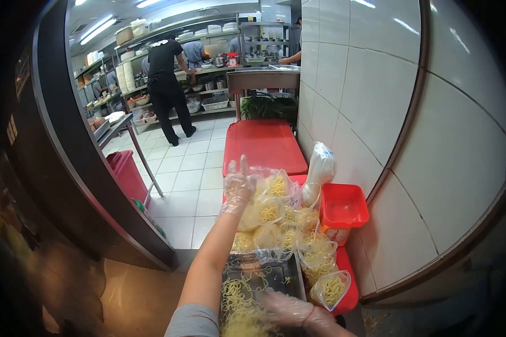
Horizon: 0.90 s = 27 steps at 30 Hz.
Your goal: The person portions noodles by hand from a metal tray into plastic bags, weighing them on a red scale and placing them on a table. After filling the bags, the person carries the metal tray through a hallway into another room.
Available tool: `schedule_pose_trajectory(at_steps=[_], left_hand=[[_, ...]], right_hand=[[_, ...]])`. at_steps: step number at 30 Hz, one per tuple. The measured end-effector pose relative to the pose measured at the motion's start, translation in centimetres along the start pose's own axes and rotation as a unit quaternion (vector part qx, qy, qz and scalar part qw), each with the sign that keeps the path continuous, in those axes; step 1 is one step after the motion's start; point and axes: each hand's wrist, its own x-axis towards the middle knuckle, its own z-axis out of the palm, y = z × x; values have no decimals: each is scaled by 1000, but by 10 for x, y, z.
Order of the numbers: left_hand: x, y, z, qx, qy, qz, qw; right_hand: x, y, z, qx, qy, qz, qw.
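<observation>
My left hand, in a clear plastic glove, reaches forward to the far left side of a pile of noodle bags. Its fingers are apart and stretched out, right beside the clear plastic of the bags. Low in view, my gloved right hand is smeared by motion over a dark metal tray. Loose yellow noodles are strewn across that tray. One open-topped bag of noodles rests at the tray's right, on the red surface.
A red tub and a roll of clear plastic bags stand by the tiled wall. Beyond the pile lies a red lid. A person in black stands at shelves further back. A dark door frame borders the left.
</observation>
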Motion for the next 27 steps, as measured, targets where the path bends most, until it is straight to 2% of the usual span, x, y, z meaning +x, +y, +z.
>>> schedule_pose_trajectory(at_steps=[1,4,5,6,7,8,9,10,11,14,16,17,19,20,23,26,27], left_hand=[[-1,-7,12,17,35,15,999],[-13,-44,140,82,-193,111,971],[-22,-23,95,13,-262,59,963],[-32,1,44,-54,-322,-4,945],[-41,26,-9,-108,-372,-73,919],[-37,23,-1,-108,-397,-64,909],[-37,15,12,-106,-404,-41,908],[-36,7,23,-102,-408,-14,907],[-38,1,26,-102,-396,11,913],[-62,-9,17,-89,-268,62,957],[-91,-15,0,-73,-151,88,982],[-105,-19,-21,-120,-120,103,980],[-136,-27,-72,-211,-58,134,966],[-151,-34,-85,-257,-58,130,956],[-194,-44,-127,-361,-53,88,927],[-238,-58,-153,-389,-43,35,920],[-253,-63,-156,-388,-39,18,921]], right_hand=[[-12,8,-5,-26,71,-72,994],[-47,-23,-90,60,165,-138,975],[-54,-31,-120,63,198,-140,968],[-61,-44,-152,0,254,-129,959],[-52,-35,-170,42,328,-83,940],[-43,-27,-189,91,400,-43,911],[-42,-6,-217,-153,445,-9,883],[-29,31,-236,-236,489,50,838],[-17,68,-255,-309,524,117,785],[2,95,-283,-284,535,215,766],[10,116,-291,-219,574,225,756],[14,127,-296,-185,591,228,751],[15,159,-304,-340,498,286,745],[16,166,-304,-414,444,312,730],[2,133,-298,-477,457,290,693],[0,160,-316,-501,465,221,696],[0,157,-320,-477,479,235,698]])
